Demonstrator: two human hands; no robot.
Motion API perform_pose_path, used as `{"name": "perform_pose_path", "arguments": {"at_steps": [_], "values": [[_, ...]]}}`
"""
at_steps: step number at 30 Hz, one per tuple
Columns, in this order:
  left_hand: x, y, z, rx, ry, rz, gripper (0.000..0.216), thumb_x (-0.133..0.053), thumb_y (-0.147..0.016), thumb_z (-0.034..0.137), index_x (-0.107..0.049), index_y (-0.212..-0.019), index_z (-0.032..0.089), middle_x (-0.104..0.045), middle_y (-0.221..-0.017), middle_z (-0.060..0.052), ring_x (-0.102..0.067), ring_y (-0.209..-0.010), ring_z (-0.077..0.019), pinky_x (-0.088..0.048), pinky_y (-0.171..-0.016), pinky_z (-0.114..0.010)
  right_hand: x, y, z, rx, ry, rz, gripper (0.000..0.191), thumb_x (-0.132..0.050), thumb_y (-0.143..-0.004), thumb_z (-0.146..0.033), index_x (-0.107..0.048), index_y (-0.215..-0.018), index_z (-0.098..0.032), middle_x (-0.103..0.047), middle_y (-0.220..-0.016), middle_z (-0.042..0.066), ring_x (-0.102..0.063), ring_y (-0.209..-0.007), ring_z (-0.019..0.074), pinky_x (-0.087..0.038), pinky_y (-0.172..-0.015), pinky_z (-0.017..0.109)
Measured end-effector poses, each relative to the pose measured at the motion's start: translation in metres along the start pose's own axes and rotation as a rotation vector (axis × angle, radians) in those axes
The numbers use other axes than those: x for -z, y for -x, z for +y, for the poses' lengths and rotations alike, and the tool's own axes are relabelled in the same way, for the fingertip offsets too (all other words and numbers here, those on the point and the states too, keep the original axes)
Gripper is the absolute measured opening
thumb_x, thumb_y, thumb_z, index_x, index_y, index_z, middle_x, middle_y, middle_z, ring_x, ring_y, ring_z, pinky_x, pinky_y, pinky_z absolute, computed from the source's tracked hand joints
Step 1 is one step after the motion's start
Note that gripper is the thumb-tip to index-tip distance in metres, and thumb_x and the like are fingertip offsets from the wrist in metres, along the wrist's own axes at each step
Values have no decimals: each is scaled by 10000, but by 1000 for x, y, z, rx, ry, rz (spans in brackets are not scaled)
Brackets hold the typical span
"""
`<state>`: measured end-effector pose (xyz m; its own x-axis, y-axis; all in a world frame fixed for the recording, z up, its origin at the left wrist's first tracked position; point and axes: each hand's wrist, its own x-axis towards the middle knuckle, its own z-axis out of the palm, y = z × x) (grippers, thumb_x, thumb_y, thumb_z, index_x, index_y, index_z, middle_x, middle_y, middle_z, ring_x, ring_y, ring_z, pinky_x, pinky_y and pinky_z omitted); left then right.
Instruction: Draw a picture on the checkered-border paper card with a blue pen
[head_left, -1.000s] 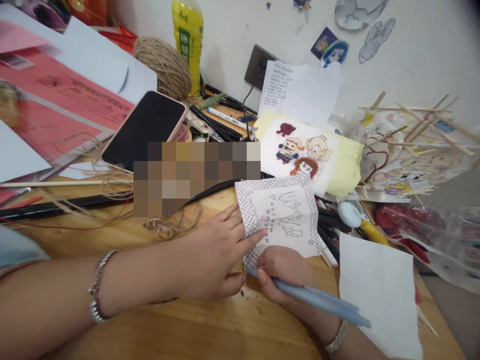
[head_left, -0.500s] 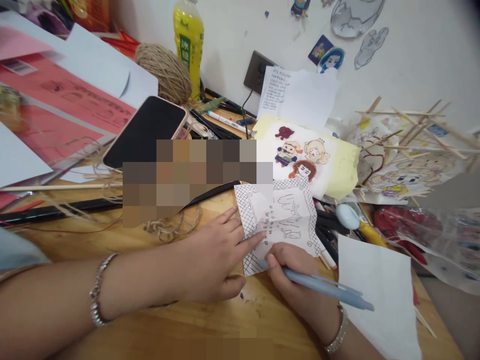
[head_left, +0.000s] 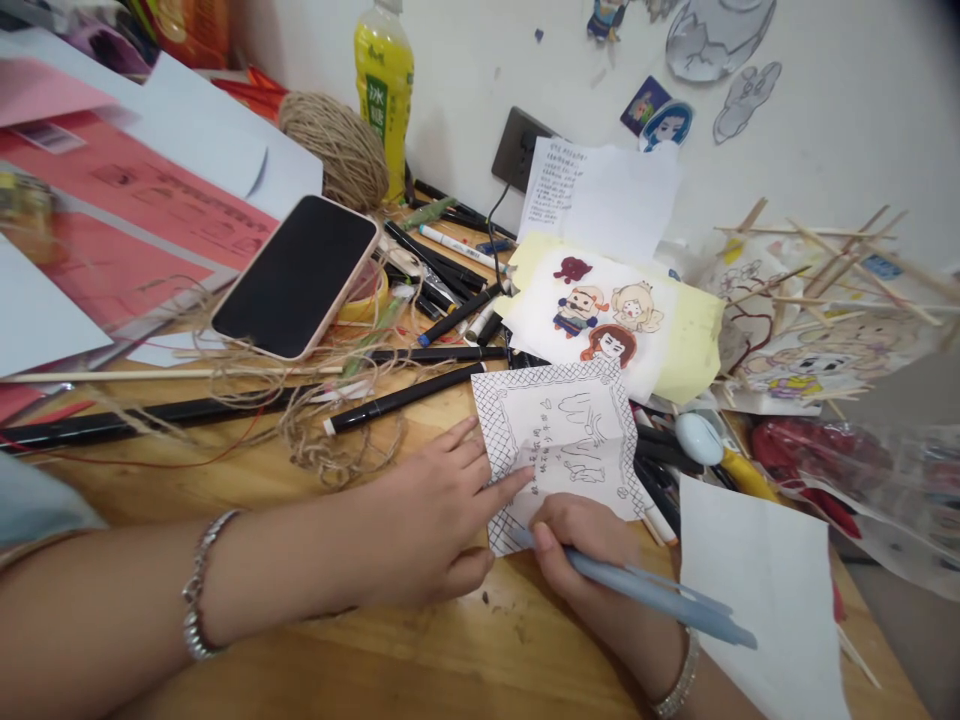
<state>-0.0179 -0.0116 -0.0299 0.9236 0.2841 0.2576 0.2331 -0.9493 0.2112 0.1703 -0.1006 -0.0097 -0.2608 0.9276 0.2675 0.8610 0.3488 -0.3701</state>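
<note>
A small sheet of white paper (head_left: 559,440) lies on the wooden table, with a hand-drawn crosshatched border, line drawings and handwritten characters. My left hand (head_left: 442,515) rests flat with fingers stretched, its fingertips on the sheet's left part. In my right hand (head_left: 581,540) a light blue pen (head_left: 660,592) is gripped, its tip at the lower left corner of the sheet by the crosshatching. The pen's back end is slightly blurred and points to the lower right.
Beyond the sheet lie character cut-outs (head_left: 615,345) on white and yellow paper. Black markers (head_left: 405,397), tangled twine (head_left: 337,445) and a phone (head_left: 296,275) lie to the left. A yellow bottle (head_left: 385,95) stands by the wall. Blank paper (head_left: 757,590) lies at right, below a stick structure (head_left: 817,300).
The whole view has shifted slightly, so things sit a little lower and further right. My left hand stays on the sheet, and my right hand keeps the pen at the same corner.
</note>
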Motion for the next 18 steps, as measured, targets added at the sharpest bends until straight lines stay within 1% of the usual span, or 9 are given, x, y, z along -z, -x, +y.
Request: {"name": "perform_pose_path", "arguments": {"at_steps": [3,7,8,11,12,16,18], "values": [[1,0,0,-8,-16,-3,631,-539,-872,419,-478,-1401,81,-573,-1330,-208,-463,-1292,-372,-210,-1145,-542,-1,-1,0,-22,25,7,313,-411,-924,-173,-479,-622,-212,-542,-554,-9,-516,-506,133,-408,-488,268],[2,-1,0,-10,-21,5,639,-546,-869,428,-472,-1405,87,-551,-1362,-200,-441,-1313,-364,-198,-1155,-529,-3,-1,-2,120,8,20,331,-378,-925,-158,-487,-617,-206,-570,-555,-2,-525,-514,130,-416,-506,264],[3,-1,0,-12,-19,0,636,-543,-873,431,-473,-1404,88,-547,-1367,-199,-430,-1322,-367,-198,-1154,-529,-3,-1,-2,126,11,29,327,-376,-926,-159,-494,-624,-205,-580,-560,0,-532,-518,131,-418,-509,263],[3,-1,0,-12,-21,-4,635,-534,-879,436,-471,-1406,87,-550,-1362,-204,-423,-1325,-375,-212,-1143,-538,-4,-1,-3,63,34,37,317,-380,-922,-155,-496,-633,-207,-575,-555,-7,-532,-508,130,-408,-501,260],[2,-1,-1,-12,-22,0,640,-537,-875,437,-469,-1408,89,-553,-1358,-204,-426,-1322,-375,-216,-1141,-538,-4,-2,-3,71,35,33,323,-378,-922,-156,-487,-623,-209,-573,-549,-9,-530,-500,127,-404,-497,258],[1,0,-1,-11,-16,9,643,-549,-866,438,-476,-1405,94,-573,-1337,-193,-452,-1301,-363,-201,-1151,-530,-7,-3,-4,217,16,80,377,-343,-939,-174,-447,-579,-213,-580,-521,-8,-527,-471,114,-400,-486,249],[1,0,-1,-11,-18,2,637,-541,-872,435,-476,-1404,90,-566,-1346,-198,-451,-1304,-362,-199,-1153,-528,-8,-4,-5,207,37,106,370,-346,-945,-173,-464,-596,-210,-583,-521,-5,-532,-470,113,-399,-484,249]]}}
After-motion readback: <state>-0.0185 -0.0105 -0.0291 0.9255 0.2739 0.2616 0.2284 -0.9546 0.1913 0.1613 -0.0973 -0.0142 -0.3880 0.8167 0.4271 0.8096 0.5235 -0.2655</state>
